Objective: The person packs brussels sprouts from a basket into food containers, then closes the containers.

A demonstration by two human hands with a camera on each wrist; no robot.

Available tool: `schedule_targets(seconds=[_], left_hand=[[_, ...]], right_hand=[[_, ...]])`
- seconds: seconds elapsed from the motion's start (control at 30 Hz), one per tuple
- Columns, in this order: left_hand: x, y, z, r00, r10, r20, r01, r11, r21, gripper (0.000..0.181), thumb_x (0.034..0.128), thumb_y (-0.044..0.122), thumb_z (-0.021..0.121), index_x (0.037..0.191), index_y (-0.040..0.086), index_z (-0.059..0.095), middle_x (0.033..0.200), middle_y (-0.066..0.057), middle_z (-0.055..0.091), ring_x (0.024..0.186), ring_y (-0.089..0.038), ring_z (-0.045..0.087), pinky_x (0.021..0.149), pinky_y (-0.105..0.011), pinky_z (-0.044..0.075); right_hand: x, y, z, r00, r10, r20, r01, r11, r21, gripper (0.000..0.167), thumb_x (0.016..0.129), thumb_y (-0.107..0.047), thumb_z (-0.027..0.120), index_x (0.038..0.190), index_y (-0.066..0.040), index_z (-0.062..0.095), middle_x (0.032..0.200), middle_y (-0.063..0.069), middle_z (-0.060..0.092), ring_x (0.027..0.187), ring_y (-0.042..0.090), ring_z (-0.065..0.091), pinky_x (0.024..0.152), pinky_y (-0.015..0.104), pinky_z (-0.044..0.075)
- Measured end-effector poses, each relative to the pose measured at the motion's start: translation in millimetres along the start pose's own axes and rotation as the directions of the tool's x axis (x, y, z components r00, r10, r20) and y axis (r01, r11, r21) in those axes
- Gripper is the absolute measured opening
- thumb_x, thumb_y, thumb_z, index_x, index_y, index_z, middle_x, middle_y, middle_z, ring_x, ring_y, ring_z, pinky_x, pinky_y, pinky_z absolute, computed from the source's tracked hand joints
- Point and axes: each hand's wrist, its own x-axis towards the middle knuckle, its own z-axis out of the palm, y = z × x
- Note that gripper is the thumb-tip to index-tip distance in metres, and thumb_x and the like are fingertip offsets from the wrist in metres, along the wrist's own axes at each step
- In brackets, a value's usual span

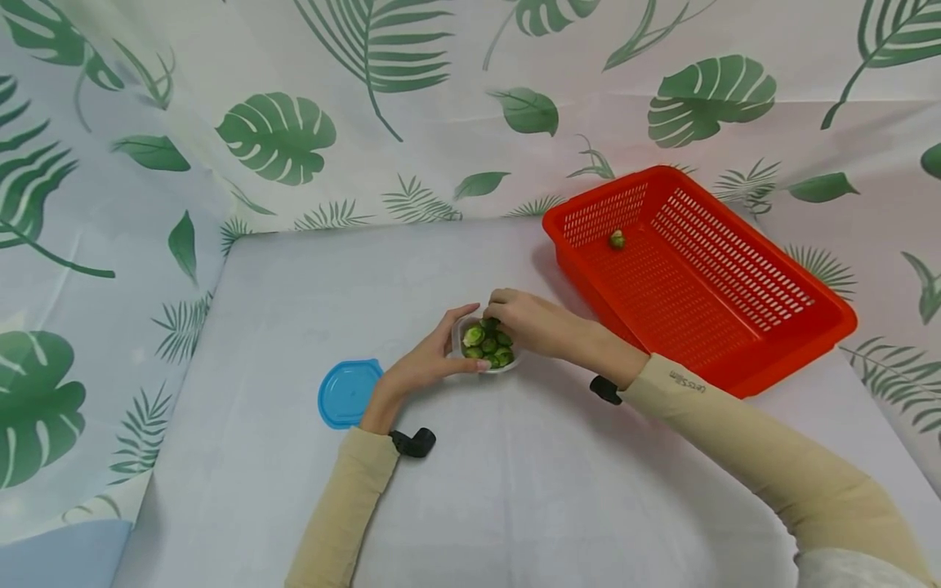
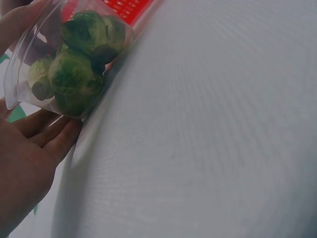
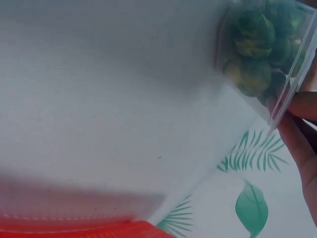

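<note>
A small clear plastic container with several green Brussels sprouts in it stands on the table. My left hand grips it from the left, thumb on the near side and fingers round the far side. In the left wrist view the sprouts show through the clear wall. My right hand reaches over the container's far right rim, fingers curled down at a dark green sprout on top; its fingertips are partly hidden. In the right wrist view, fingers lie against the container's rim.
A large red perforated basket stands to the right, tilted in view, with one Brussels sprout in its far left corner. A blue lid lies left of the left wrist. Leaf-patterned cloth hangs behind the white-covered table.
</note>
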Motion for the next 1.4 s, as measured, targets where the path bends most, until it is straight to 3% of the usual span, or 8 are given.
schedule_targets(seconds=[0.17, 0.43, 0.87, 1.4], left_hand=[[-0.5, 0.5, 0.0, 1.0, -0.011, -0.007, 0.011, 1.0, -0.003, 0.091, 0.0938, 0.02, 0.077, 0.163, 0.033, 0.019, 0.171, -0.003, 0.018, 0.159, -0.022, 0.016, 0.128, -0.054, 0.018], [0.3, -1.3, 0.4, 1.0, -0.029, -0.004, 0.029, 1.0, -0.009, 0.09, 0.0935, 0.027, 0.077, 0.162, 0.037, 0.02, 0.171, -0.001, 0.016, 0.158, -0.022, 0.018, 0.127, -0.054, 0.019], [1.2, 1.2, 2.2, 0.999, -0.036, -0.007, 0.036, 0.999, 0.018, 0.091, 0.092, 0.035, 0.079, 0.161, 0.04, 0.02, 0.172, 0.003, 0.014, 0.16, -0.022, 0.013, 0.127, -0.055, 0.02], [-1.5, 0.5, 1.3, 1.0, -0.024, -0.017, 0.024, 1.0, 0.013, 0.088, 0.0946, 0.027, 0.076, 0.162, 0.037, 0.02, 0.172, -0.001, 0.013, 0.16, -0.024, 0.012, 0.127, -0.057, 0.018]], right_hand=[[3.9, 1.7, 3.5, 0.999, -0.031, -0.04, 0.031, 0.999, 0.022, 0.019, 0.091, 0.004, 0.075, 0.109, 0.002, 0.077, 0.101, 0.012, 0.068, 0.091, 0.019, 0.067, 0.088, 0.032, 0.061], [6.8, 4.7, 5.7, 0.998, -0.01, -0.063, 0.016, 0.994, 0.104, 0.018, 0.089, 0.003, 0.077, 0.107, 0.002, 0.079, 0.099, 0.01, 0.069, 0.091, 0.019, 0.069, 0.088, 0.032, 0.061], [5.1, 3.4, -0.7, 1.0, -0.028, -0.013, 0.028, 0.999, 0.024, 0.024, 0.089, 0.001, 0.078, 0.113, -0.001, 0.079, 0.103, 0.012, 0.068, 0.095, 0.021, 0.069, 0.091, 0.034, 0.061], [0.8, 6.6, -13.7, 1.0, -0.008, 0.014, 0.006, 0.985, 0.172, 0.03, 0.088, 0.003, 0.078, 0.117, 0.0, 0.075, 0.112, 0.015, 0.072, 0.1, 0.03, 0.073, 0.09, 0.04, 0.061]])
